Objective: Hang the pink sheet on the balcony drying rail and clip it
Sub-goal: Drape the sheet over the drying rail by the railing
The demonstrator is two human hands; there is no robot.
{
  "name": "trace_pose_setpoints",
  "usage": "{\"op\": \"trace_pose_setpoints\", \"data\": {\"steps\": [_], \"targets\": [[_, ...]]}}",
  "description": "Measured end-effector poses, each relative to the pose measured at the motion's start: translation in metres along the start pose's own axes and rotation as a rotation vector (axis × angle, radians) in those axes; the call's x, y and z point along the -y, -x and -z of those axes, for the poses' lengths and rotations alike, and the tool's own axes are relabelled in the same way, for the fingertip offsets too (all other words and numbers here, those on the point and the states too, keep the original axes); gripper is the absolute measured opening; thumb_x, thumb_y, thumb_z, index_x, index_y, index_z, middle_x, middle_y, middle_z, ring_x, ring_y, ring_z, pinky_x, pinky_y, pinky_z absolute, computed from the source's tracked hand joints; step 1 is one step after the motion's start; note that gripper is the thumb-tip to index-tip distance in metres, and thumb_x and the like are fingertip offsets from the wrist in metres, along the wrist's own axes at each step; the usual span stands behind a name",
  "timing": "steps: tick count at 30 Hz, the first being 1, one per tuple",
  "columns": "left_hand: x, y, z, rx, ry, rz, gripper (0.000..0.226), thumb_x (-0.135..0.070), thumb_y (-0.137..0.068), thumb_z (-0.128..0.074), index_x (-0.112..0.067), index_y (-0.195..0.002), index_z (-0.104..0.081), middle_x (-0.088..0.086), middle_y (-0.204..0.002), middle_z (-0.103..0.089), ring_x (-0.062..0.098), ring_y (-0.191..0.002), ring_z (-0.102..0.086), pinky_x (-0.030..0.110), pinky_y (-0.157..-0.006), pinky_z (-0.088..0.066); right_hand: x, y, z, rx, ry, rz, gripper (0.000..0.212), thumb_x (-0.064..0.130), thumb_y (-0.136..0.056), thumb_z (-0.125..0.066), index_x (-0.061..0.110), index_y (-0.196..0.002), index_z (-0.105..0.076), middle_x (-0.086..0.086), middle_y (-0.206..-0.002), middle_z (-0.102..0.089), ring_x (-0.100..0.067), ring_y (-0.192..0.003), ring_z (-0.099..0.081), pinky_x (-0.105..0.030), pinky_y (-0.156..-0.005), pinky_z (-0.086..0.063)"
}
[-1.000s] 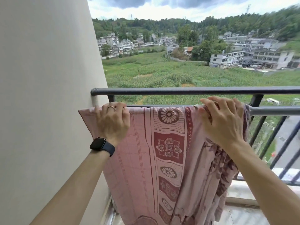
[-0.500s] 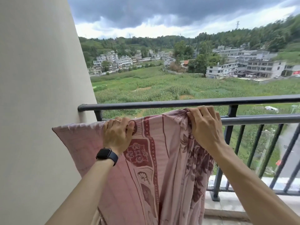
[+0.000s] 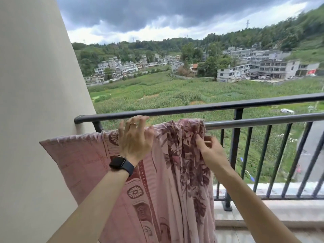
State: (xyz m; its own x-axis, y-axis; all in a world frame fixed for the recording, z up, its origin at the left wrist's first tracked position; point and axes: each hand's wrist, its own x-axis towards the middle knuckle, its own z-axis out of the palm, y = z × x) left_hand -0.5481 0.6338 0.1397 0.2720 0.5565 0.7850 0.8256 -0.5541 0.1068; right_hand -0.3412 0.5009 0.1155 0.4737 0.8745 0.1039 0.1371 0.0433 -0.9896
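"Stage in the head view?" asks one.
"Spreading, likely: pink sheet point(image 3: 157, 181) hangs bunched over the drying rail point(image 3: 263, 121) at its wall end. Left hand point(image 3: 135, 141) lies spread on the fold; right hand point(image 3: 209, 149) pinches the bunch. Next it wants drawing out along the rail, then clips; none show."
"Writing?"
"None legible; the watch point(image 3: 121, 163) is dark."

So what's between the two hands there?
Bunched folds of the pink sheet, draped over the drying rail, fill the gap from left hand to right hand, seen in the head view.
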Motion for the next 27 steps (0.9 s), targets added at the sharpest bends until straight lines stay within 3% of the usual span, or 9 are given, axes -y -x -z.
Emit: {"op": "trace_pose_setpoints", "data": {"steps": [2,4,7,11,16,19,23,25,27], "targets": [[-0.024,-0.002,-0.007,0.104,0.011,-0.020,0.050,-0.051,-0.098,-0.024,-0.023,-0.132,-0.049,0.000,-0.129,-0.059,0.021,-0.119,-0.053,0.053,-0.115,-0.021,0.004,-0.001,-0.003,0.091,0.084,0.013,0.030,0.047,-0.095,-0.059,0.018,-0.105,-0.060,0.001,-0.091,-0.071,-0.010,-0.075,-0.070,-0.028,-0.066,-0.056],[-0.028,0.000,-0.016,0.159,0.005,0.021,0.057,-0.055,-0.098,-0.014,-0.025,-0.134,-0.047,0.002,-0.122,-0.064,0.022,-0.113,-0.058,0.051,-0.112,-0.023,0.018,-0.005,0.003,0.060,0.238,0.150,0.026,0.040,-0.097,-0.059,0.016,-0.090,-0.065,0.001,-0.080,-0.071,-0.013,-0.068,-0.067,-0.020,-0.056,-0.051],[-0.016,0.003,-0.025,0.112,-0.050,0.021,0.061,-0.058,-0.098,-0.012,-0.022,-0.128,-0.051,0.004,-0.112,-0.068,0.023,-0.101,-0.060,0.046,-0.099,-0.033,0.055,-0.026,0.036,-0.259,0.342,0.389,0.033,0.034,-0.102,-0.053,0.018,-0.073,-0.055,0.006,-0.059,-0.055,-0.012,-0.050,-0.049,-0.021,-0.044,-0.037],[-0.009,0.002,-0.023,0.101,-0.048,0.045,0.061,-0.058,-0.098,-0.014,-0.017,-0.124,-0.051,0.009,-0.110,-0.065,0.028,-0.096,-0.059,0.048,-0.093,-0.037,0.050,-0.050,0.094,-0.696,0.463,0.441,0.026,0.035,-0.104,-0.047,0.018,-0.085,-0.051,0.001,-0.071,-0.058,-0.021,-0.063,-0.055,-0.027,-0.051,-0.035],[-0.005,0.006,-0.022,0.092,-0.059,-0.011,0.057,-0.054,-0.097,-0.020,-0.014,-0.125,-0.049,0.014,-0.110,-0.064,0.033,-0.098,-0.059,0.054,-0.096,-0.036,-0.048,-0.026,0.142,-0.560,0.558,0.226,0.047,0.053,-0.102,-0.031,0.016,-0.113,-0.059,-0.006,-0.091,-0.064,-0.029,-0.080,-0.059,-0.039,-0.069,-0.050],[-0.008,0.006,-0.021,0.106,-0.042,0.027,0.061,-0.056,-0.096,-0.018,-0.016,-0.125,-0.053,0.012,-0.110,-0.066,0.031,-0.101,-0.058,0.053,-0.098,-0.034,-0.052,-0.028,0.141,-0.635,0.508,0.208,0.028,0.039,-0.101,-0.047,0.017,-0.117,-0.055,-0.009,-0.108,-0.059,-0.032,-0.104,-0.056,-0.040,-0.092,-0.047],[-0.009,0.003,-0.022,0.136,-0.056,0.028,0.062,-0.058,-0.095,-0.016,-0.017,-0.123,-0.053,0.011,-0.108,-0.066,0.028,-0.100,-0.057,0.048,-0.096,-0.033,-0.025,-0.015,0.092,-0.805,0.724,0.480,0.040,0.026,-0.086,-0.061,0.014,-0.123,-0.051,-0.010,-0.132,-0.048,-0.029,-0.122,-0.043,-0.031,-0.097,-0.030],[-0.011,0.003,-0.020,0.154,-0.048,0.003,0.055,-0.055,-0.097,-0.020,-0.018,-0.124,-0.052,0.010,-0.107,-0.067,0.028,-0.101,-0.057,0.048,-0.098,-0.031,-0.011,-0.014,0.059,-0.684,0.826,0.617,0.042,0.033,-0.086,-0.058,0.016,-0.125,-0.053,-0.007,-0.138,-0.048,-0.027,-0.131,-0.040,-0.038,-0.105,-0.029],[-0.009,0.006,-0.018,0.102,-0.052,-0.001,0.048,-0.050,-0.098,-0.026,-0.019,-0.123,-0.054,0.008,-0.104,-0.068,0.028,-0.104,-0.058,0.051,-0.104,-0.030,0.003,-0.020,0.022,-0.443,0.891,0.658,0.045,0.041,-0.093,-0.049,0.019,-0.133,-0.052,-0.002,-0.145,-0.047,-0.023,-0.140,-0.034,-0.043,-0.115,-0.020]]}}
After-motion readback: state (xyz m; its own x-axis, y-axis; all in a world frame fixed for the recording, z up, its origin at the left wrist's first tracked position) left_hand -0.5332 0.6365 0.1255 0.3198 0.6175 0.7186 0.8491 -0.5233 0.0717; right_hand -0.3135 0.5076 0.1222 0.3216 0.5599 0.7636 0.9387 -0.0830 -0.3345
